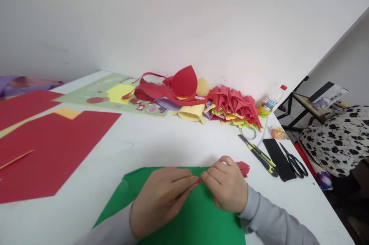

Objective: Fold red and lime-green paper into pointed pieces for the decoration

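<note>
Over a large green sheet of paper [198, 218], my two hands meet near its far edge. My left hand [163, 199] is closed in a pinch on a small red piece of paper [200, 181], of which only a sliver shows between the fingertips. Curled fingers of my right hand [226, 185] grip the other end of that red paper. Just past the right hand, a folded red paper shape [243, 168] sticks out; whether it joins the pinched piece is hidden by the hand.
Red sheets [72, 149] lie at left, a green printed mat [83, 93] behind. Red cut-outs [184, 81] and a stack of folded paper shapes [233, 103] line the wall. At right are a bottle [271, 101], tape roll [248, 133], utility knife [259, 156], black case [278, 158] and scissors [295, 163].
</note>
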Available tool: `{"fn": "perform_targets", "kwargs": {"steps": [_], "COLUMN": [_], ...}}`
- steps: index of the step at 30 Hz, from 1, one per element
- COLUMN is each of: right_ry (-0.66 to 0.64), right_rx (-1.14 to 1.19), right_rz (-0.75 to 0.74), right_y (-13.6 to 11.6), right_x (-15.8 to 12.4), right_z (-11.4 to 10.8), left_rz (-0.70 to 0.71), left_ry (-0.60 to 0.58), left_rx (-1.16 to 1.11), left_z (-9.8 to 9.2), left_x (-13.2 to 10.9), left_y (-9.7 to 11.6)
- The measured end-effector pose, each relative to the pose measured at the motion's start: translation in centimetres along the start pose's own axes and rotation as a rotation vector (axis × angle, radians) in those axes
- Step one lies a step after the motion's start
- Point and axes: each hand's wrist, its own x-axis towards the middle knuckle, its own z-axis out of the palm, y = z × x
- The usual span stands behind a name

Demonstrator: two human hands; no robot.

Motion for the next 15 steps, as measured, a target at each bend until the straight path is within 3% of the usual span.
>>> {"fn": "perform_targets", "kwargs": {"steps": [8, 15], "right_ry": [0.085, -0.040], "right_rx": [-0.037, -0.029], "right_rz": [0.011, 0.030], "right_y": [0.3, 0.5], "right_x": [0.1, 0.0], "right_z": [-0.3, -0.2], "left_rz": [-0.027, -0.043], "left_ry": [0.054, 0.024], "left_rx": [-0.139, -0.158], "left_z": [-0.5, -0.4], "left_x": [0.5, 0.2], "left_y": [-0.5, -0.9]}}
